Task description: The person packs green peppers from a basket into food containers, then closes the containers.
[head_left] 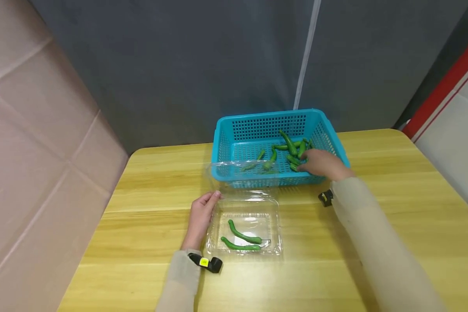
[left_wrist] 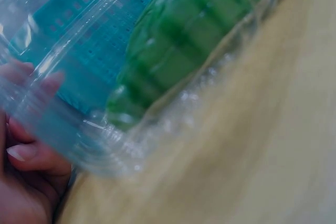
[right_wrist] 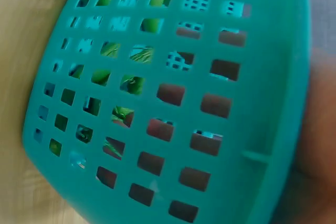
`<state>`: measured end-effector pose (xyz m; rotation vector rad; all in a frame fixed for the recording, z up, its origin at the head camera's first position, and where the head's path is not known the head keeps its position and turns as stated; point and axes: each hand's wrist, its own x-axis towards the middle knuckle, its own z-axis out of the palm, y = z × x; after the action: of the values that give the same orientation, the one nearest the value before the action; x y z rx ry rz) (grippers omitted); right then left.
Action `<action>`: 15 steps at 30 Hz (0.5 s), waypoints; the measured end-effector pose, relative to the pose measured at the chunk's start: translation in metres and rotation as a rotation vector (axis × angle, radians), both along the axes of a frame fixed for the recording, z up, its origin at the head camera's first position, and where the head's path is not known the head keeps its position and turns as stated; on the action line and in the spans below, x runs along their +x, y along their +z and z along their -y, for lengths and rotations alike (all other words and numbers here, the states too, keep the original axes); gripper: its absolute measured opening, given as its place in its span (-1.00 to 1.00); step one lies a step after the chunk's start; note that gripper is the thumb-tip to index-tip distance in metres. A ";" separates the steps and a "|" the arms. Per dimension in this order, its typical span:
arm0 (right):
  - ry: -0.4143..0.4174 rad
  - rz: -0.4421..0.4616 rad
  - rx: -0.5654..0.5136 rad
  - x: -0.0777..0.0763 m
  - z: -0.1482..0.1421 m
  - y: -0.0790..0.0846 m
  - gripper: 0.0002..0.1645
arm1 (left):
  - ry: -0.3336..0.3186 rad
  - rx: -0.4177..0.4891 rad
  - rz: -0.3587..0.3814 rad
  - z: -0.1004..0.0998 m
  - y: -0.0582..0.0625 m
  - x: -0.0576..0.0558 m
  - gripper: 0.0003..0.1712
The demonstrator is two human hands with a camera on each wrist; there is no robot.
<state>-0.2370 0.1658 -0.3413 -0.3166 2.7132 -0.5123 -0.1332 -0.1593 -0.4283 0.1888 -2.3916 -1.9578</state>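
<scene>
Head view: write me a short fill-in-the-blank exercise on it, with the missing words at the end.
The clear clamshell container holds exactly ____ green chili peppers.
Its transparent lid is ____ rather than closed.
The hand that reaches into the blue plastic basket is the person's ____ one.

Missing words: two; open; right.

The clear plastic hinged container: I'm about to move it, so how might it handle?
The clear plastic hinged container probably flexes, since it looks thin. It's likely light, holding only two slender green peppers. Its open transparent lid may swing when lifted.
</scene>
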 end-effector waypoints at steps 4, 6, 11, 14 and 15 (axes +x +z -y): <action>0.043 0.026 0.027 -0.007 0.002 -0.002 -0.38 | 0.012 -0.007 0.004 -0.001 0.002 0.003 -0.60; 0.071 0.034 0.045 -0.010 0.003 -0.003 -0.39 | 0.016 -0.003 0.004 -0.001 0.001 0.003 -0.61; 0.126 0.085 0.083 -0.018 0.003 -0.006 -0.47 | 0.015 0.009 0.000 -0.001 0.000 0.003 -0.59; 0.137 0.122 0.098 -0.021 0.002 -0.008 -0.49 | 0.006 0.010 -0.003 -0.001 0.000 0.003 -0.58; 0.139 0.130 0.100 -0.022 0.002 -0.009 -0.50 | 0.004 0.010 -0.004 -0.001 0.000 0.003 -0.58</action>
<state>-0.2590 0.1641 -0.3499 -0.4253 2.5582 -0.3442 -0.1302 -0.1581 -0.4282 0.1893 -2.3773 -1.9675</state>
